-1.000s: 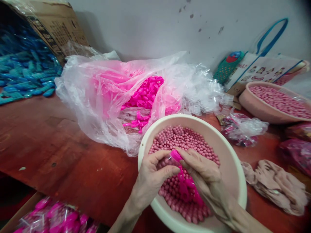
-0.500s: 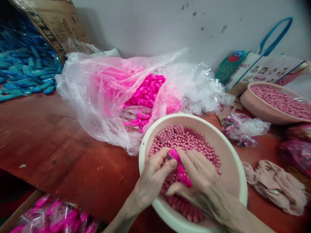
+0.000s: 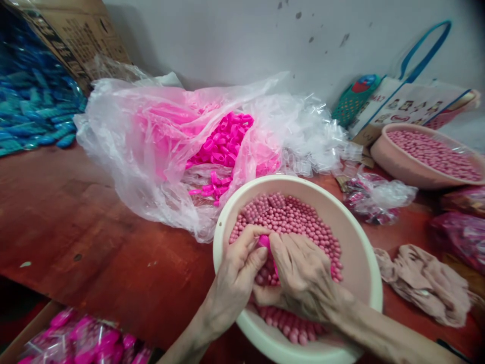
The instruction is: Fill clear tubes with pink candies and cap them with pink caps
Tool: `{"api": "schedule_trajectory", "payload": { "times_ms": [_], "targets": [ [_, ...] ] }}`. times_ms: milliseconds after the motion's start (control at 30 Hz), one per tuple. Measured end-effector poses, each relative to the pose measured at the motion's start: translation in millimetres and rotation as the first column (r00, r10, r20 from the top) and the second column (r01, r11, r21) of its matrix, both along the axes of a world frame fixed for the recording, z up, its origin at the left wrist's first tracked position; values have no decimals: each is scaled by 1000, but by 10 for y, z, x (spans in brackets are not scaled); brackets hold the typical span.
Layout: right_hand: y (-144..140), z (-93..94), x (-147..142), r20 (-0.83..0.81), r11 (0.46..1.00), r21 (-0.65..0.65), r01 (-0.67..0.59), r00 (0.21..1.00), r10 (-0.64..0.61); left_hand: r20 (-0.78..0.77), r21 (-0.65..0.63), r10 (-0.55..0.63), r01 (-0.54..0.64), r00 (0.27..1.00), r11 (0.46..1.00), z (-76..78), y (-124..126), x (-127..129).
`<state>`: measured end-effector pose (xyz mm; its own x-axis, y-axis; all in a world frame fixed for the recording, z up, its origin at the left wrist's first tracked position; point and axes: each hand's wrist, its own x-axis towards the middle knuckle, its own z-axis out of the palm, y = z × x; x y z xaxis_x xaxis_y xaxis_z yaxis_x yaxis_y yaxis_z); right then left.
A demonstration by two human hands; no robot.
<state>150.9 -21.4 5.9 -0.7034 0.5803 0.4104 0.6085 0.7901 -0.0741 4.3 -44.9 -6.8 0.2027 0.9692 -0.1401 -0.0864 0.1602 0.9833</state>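
A cream round basin (image 3: 364,263) full of small pink beads (image 3: 291,215) sits on the red-brown table in front of me. Both my hands are inside it, over the beads. My left hand (image 3: 238,273) pinches the top end of a bright pink plastic piece (image 3: 264,241). My right hand (image 3: 303,275) closes over the rest of that piece and hides most of it. The two hands touch each other at the fingertips.
A clear plastic bag (image 3: 151,151) of bright pink plastic parts (image 3: 223,146) lies behind the basin. Blue parts (image 3: 30,111) and a cardboard box (image 3: 68,35) are far left. A second bead bowl (image 3: 424,156), a tote bag (image 3: 413,101), a beige cloth (image 3: 424,283) and small filled bags (image 3: 375,199) are right.
My right hand has turned palm down and now covers the pink piece, which earlier lay visible along it. Both hands have sunk a little lower onto the beads.
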Motion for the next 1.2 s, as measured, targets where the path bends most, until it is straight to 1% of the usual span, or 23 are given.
{"api": "schedule_trajectory", "payload": {
  "times_ms": [67,133,200,233,267,300,333,400,433,467,500,533,567,633,700,767,800,900,933,1000,1067,1133,1200],
  "targets": [
    [24,-12,-16,-12,1000,-10,-25,1000,25,21,-2,12,-11,1000,1000,-14,-4,-1],
    [36,-27,-28,-62,997,-68,-44,997,40,55,-16,21,-21,998,1000,-15,-3,0],
    [34,-29,-20,-144,980,-198,-33,990,4,82,-35,64,-61,995,998,-5,5,5],
    [31,-20,-3,-195,954,-298,-27,980,-33,85,-47,97,-94,992,994,3,12,8],
    [29,-3,21,-257,910,-414,-23,962,-93,88,-59,132,-127,987,990,11,18,11],
    [30,20,52,-334,845,-534,-30,926,-178,90,-72,160,-154,983,985,18,25,15],
    [35,47,87,-411,755,-653,-59,865,-288,95,-85,174,-166,980,982,24,30,18],
    [56,102,150,-506,558,-813,-163,672,-541,113,-110,161,-148,981,983,29,34,23],
    [69,122,170,-510,484,-849,-214,571,-643,114,-120,143,-129,983,984,29,33,24],
    [82,132,179,-508,441,-861,-255,492,-707,108,-123,128,-115,986,986,29,30,25],
    [92,131,176,-509,427,-861,-277,445,-737,95,-120,121,-109,988,987,27,27,25],
    [98,119,164,-521,439,-853,-281,422,-742,82,-110,119,-110,990,988,26,25,24],
    [99,100,146,-544,472,-839,-270,417,-728,70,-95,122,-115,990,989,26,23,24],
    [89,52,104,-577,553,-808,-204,468,-669,59,-58,137,-134,989,989,26,21,24],
    [72,20,77,-547,623,-775,-104,605,-579,59,-41,131,-129,990,991,27,20,26],
    [62,14,76,-447,663,-747,-40,770,-456,52,-39,97,-95,994,995,26,17,27],
    [61,16,84,-399,680,-733,-35,831,-387,38,-39,81,-79,996,996,26,15,27],
    [57,2,127,-289,742,-668,-49,937,-198,-3,-31,79,-79,997,996,35,7,23],
    [52,-16,140,-256,786,-616,-40,955,-152,-16,-20,87,-87,996,996,40,5,19],
    [35,-63,151,-176,889,-458,14,979,-106,-55,14,81,-80,995,997,51,2,6],
    [18,-97,134,-83,957,-278,81,991,-108,-113,54,57,-51,992,997,56,-1,-11],
    [11,-98,95,16,983,-137,124,992,-123,-158,82,31,-18,987,996,53,-9,-27],
    [17,-67,54,98,989,-45,139,986,-134,-202,109,17,5,979,994,46,-24,-33]
  ]
}}
